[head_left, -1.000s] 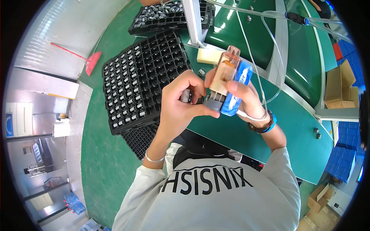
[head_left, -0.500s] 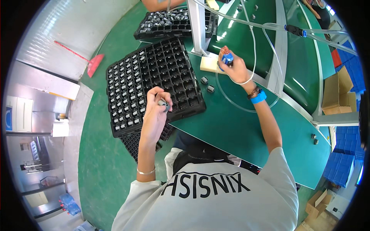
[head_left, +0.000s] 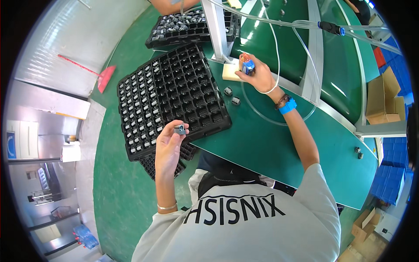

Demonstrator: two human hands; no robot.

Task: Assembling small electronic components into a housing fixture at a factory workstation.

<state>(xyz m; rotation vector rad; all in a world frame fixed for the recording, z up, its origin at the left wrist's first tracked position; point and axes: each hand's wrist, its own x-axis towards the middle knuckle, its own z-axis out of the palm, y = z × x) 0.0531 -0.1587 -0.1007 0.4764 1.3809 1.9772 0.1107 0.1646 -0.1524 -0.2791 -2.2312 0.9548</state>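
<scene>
My left hand (head_left: 169, 146) is closed, with a small grey metal part (head_left: 180, 129) pinched between thumb and fingertips at the near edge of a black compartment tray (head_left: 208, 121). An opening shows in the part's upturned face. Upright grey parts fill the tray's left columns; many pockets on its right hold none. Over the bench, my right hand (head_left: 262, 77) is wrapped round a blue tool with an orange end, which looks like an air gun (head_left: 248, 66). A clear hose (head_left: 257, 111) loops beneath that hand. Two loose metal parts (head_left: 235, 101) lie between the tray and my right forearm.
Behind the tray stands another black tray (head_left: 159, 43) heaped with parts, beside another person's arm (head_left: 174, 6). A white post (head_left: 217, 32) rises from the green bench (head_left: 270, 148) near a cream block (head_left: 230, 72). Hoses cross overhead. Two more parts (head_left: 358, 153) lie far right.
My left hand has drawn slightly nearer to me and turned, bringing the part up at the fingertips. My right hand has shifted a little left with the air gun.
</scene>
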